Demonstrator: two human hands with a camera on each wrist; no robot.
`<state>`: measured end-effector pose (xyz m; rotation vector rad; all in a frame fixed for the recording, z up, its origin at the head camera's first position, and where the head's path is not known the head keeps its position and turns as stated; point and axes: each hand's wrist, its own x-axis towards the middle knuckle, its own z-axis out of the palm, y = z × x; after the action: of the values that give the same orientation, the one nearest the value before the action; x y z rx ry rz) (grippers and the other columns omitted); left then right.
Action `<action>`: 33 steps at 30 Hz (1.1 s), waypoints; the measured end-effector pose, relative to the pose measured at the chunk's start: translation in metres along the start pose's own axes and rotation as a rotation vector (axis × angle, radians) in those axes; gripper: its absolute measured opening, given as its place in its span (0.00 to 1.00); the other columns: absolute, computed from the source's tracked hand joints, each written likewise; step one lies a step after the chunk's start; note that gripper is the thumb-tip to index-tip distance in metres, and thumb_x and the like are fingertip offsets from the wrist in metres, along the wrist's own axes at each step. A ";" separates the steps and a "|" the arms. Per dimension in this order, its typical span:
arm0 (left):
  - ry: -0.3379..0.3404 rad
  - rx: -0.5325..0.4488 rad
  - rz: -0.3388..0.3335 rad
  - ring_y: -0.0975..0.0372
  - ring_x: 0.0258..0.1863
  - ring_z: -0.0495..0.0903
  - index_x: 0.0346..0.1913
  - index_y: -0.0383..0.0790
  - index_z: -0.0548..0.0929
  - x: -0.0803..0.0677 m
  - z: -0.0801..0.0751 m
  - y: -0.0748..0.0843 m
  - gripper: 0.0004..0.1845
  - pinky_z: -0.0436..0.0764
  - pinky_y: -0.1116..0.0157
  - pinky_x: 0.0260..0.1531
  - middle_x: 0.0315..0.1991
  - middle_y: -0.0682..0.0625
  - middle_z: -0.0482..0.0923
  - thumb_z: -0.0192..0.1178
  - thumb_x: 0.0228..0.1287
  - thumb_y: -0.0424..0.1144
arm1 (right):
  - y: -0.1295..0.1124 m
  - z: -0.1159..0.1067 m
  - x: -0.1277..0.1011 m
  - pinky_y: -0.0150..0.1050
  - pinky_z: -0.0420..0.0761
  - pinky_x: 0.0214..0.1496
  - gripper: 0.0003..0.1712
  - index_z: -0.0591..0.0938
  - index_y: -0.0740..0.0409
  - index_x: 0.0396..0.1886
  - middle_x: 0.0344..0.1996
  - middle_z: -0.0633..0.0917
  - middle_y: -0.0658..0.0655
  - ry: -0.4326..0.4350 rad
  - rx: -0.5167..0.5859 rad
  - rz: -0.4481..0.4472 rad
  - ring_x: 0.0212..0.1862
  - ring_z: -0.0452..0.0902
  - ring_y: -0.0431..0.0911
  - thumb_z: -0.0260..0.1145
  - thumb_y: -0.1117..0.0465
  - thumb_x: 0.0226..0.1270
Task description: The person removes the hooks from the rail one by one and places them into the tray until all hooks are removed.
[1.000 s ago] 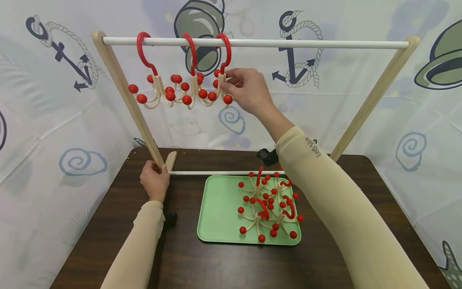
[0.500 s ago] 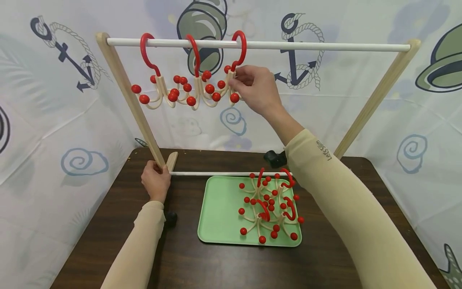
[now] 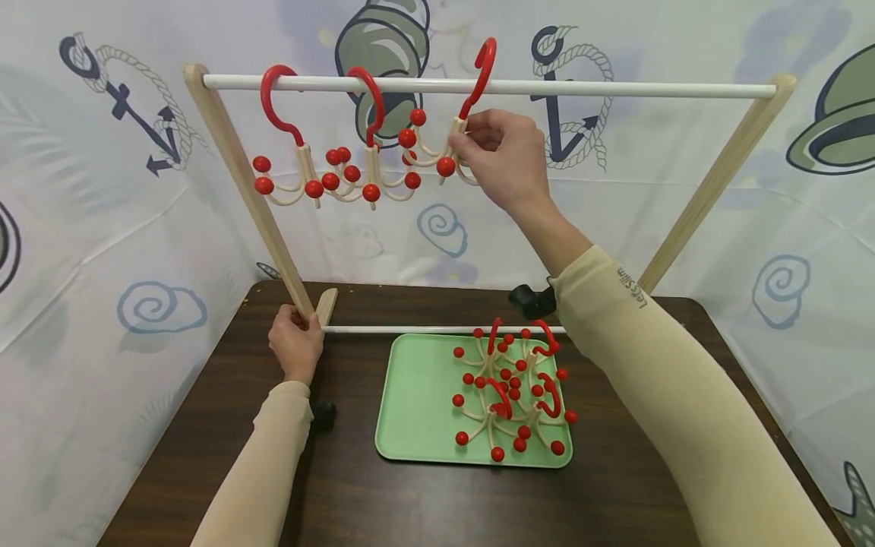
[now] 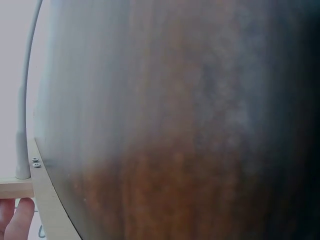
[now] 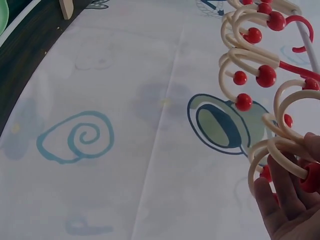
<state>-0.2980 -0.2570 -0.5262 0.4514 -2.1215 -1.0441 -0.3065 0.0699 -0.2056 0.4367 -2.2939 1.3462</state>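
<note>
My right hand point(image 3: 509, 159) pinches the pale stem of an octopus-like hanger point(image 3: 458, 128) with a red hook and curved arms tipped with red balls. That hook rises above the white rod point(image 3: 601, 89), which it crosses in the head view. Two similar hangers, a left one point(image 3: 278, 125) and a middle one point(image 3: 375, 114), hang from the rod at the left. In the right wrist view my fingers point(image 5: 289, 197) sit behind the curved arms. My left hand point(image 3: 297, 346) grips the foot of the rack's left wooden post point(image 3: 256, 194); its fingertips point(image 4: 21, 217) show by the wood.
A green tray point(image 3: 413, 403) on the dark table point(image 3: 437, 501) carries several more such hangers on its right side. A lower white rod point(image 3: 369, 330) runs behind it. The right post point(image 3: 718, 178) stands beyond my right sleeve. A patterned cloth point(image 3: 738, 213) surrounds the table.
My right hand has moved right and up with its hanger. The hook, earlier over the rod, now stands higher and turned. The hangers left behind have swung slightly; my left hand stays put.
</note>
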 end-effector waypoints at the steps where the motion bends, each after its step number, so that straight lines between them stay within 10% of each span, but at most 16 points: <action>1: 0.000 0.000 0.001 0.45 0.35 0.80 0.41 0.32 0.80 0.000 0.000 0.000 0.10 0.72 0.46 0.46 0.33 0.37 0.80 0.65 0.60 0.33 | 0.000 -0.001 -0.001 0.31 0.78 0.48 0.17 0.85 0.58 0.50 0.41 0.88 0.53 0.005 0.007 0.001 0.41 0.84 0.39 0.68 0.55 0.66; 16: -0.015 -0.005 0.020 0.44 0.34 0.79 0.41 0.32 0.79 0.002 0.000 -0.003 0.10 0.73 0.46 0.45 0.33 0.37 0.80 0.65 0.59 0.33 | 0.021 -0.022 -0.031 0.36 0.78 0.49 0.17 0.85 0.60 0.48 0.40 0.88 0.55 -0.034 0.045 0.010 0.41 0.84 0.44 0.67 0.55 0.65; 33: -0.014 -0.004 0.028 0.44 0.33 0.78 0.39 0.31 0.79 0.002 -0.001 -0.002 0.09 0.71 0.46 0.45 0.32 0.36 0.79 0.65 0.58 0.31 | 0.078 0.012 -0.090 0.41 0.78 0.38 0.10 0.86 0.57 0.38 0.30 0.87 0.52 -0.465 -0.062 0.098 0.35 0.82 0.46 0.67 0.59 0.58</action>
<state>-0.2984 -0.2599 -0.5263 0.4128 -2.1324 -1.0382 -0.2694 0.1008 -0.3154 0.6843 -2.7556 1.3222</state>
